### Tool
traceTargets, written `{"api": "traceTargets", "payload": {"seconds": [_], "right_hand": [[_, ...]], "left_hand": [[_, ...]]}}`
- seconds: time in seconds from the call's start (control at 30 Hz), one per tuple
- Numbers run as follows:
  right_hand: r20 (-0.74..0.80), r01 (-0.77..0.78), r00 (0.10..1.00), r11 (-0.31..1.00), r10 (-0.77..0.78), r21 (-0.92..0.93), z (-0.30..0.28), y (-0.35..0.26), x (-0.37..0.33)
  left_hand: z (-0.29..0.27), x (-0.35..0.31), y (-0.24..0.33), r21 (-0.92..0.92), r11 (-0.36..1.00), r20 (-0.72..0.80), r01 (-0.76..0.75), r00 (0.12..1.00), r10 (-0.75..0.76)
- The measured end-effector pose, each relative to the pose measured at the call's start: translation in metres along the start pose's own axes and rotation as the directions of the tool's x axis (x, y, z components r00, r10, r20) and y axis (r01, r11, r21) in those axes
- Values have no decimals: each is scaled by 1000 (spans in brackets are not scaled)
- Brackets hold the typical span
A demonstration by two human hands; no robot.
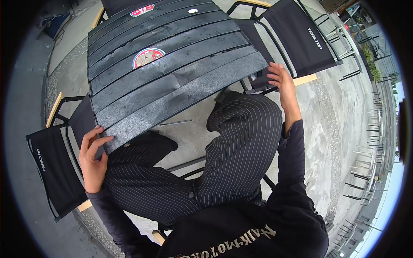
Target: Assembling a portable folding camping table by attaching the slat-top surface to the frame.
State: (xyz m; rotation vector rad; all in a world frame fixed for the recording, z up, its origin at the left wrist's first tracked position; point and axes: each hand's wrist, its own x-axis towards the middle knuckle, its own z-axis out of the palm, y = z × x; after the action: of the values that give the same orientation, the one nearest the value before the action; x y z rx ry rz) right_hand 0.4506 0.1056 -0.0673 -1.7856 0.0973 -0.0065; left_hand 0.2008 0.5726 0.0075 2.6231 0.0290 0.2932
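Note:
A black slatted folding table (191,81) is in front of me, its near edge above my knees. Its surface looks creased and scuffed, with round red, white and blue stickers (148,57) on it. My left hand (93,157) is at the near left corner. Its fingertips lie on the top and its thumb is by the front edge, so the corner sits in its grip. Beside the near right corner is my right hand (284,88), fingers stretched out and apart, tips at the table's edge. Nothing is held in it.
Black folding chairs with pale wooden armrests stand at the left (56,167) and right (297,36). Under the table, a thin rod (176,122) lies on the concrete floor (316,129). Metal-framed seats (365,172) line the far right. My striped-trousered legs (245,124) are below the table.

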Motion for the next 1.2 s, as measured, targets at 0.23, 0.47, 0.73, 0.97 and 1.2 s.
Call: {"api": "traceTargets", "payload": {"seconds": [0.23, 0.47, 0.73, 0.97, 1.2], "right_hand": [[319, -225, 945, 844, 67, 488, -3, 17, 10], [353, 29, 926, 959, -132, 282, -10, 6, 6], [291, 168, 913, 913, -287, 371, -5, 15, 9], [162, 323, 895, 855, -415, 406, 7, 26, 14], [135, 327, 900, 845, -415, 423, 7, 29, 12]], "left_hand": [[25, 22, 57, 343, 932, 65, -118, 993, 102], [100, 100, 150, 184, 906, 146, -382, 922, 360], [142, 149, 171, 111, 878, 277, -465, 863, 422], [141, 158, 170, 73, 874, 129, -481, 873, 470], [149, 152, 173, 165, 837, 154, -522, 852, 501]]}}
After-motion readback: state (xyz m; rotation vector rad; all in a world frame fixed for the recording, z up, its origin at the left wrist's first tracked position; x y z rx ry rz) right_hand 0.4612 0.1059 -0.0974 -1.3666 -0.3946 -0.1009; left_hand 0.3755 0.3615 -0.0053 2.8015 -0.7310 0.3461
